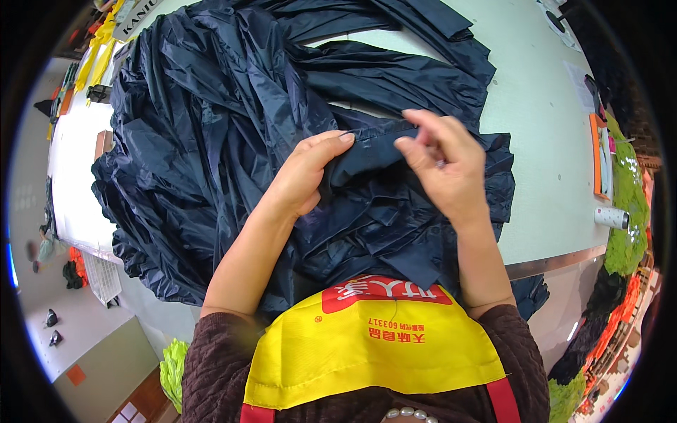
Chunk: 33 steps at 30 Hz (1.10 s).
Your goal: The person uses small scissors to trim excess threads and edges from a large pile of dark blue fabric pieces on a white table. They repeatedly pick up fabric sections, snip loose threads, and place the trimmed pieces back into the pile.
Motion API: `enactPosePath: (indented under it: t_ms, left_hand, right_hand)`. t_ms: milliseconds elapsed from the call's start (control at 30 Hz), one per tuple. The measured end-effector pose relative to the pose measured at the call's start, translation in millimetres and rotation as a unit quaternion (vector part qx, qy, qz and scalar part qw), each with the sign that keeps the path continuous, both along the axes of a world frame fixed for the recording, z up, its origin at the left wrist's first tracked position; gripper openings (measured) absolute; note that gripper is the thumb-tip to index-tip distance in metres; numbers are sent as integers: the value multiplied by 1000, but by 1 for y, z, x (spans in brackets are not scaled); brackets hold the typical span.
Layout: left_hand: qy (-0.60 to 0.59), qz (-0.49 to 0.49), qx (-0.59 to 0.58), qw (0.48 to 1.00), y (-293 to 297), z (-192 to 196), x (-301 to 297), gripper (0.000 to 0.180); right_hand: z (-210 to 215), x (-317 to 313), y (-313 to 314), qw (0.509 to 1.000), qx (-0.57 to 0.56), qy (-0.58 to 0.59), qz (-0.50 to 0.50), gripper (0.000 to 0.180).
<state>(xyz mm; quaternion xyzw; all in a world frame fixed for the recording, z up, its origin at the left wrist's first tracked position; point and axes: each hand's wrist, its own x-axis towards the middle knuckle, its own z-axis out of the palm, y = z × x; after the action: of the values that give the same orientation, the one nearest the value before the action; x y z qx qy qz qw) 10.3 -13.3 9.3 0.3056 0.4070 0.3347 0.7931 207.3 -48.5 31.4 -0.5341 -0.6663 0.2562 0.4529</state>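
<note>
Left hand (305, 176) and right hand (441, 158) are both pinching a folded hem of the dark navy fabric (233, 127), heaped beneath and beyond them. Right of the right hand, bare counter (543, 141) is running to its metal edge. Folds are hiding the fabric's shape.

A pale green desk (543, 127) carries everything, its metal front edge running just below and to the right of the right hand (444, 166). A big heap of dark navy fabric (211, 127) lies on it, spreading under both hands, up beyond them and far off to the left of the left hand (307, 176), spilling over the desk's near edge. Well to the right of the right hand lie an orange-edged flat item (599, 158), some papers (582, 84) and a small white roll (612, 217).
</note>
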Motion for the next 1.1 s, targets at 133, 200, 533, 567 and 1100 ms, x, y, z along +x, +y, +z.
enactPosePath:
  t_ms: [133,200,533,567,1100]
  left_hand:
    - [-14,-11,23,1000,0,-3,-1,21]
    - [-6,4,26,1000,-1,-2,1,22]
    - [15,12,36,999,-5,-1,9,21]
    - [14,27,24,999,-5,1,10,21]
    - [-16,41,-13,999,-7,-1,4,22]
  right_hand:
    - [-25,-18,9,998,51,-5,27,30]
    - [-29,-20,11,996,84,-11,17,28]
    - [-39,-19,12,946,309,-101,3,21]
    - [-39,-18,12,948,304,-92,8,21]
    - [2,20,-15,963,-197,44,179,58]
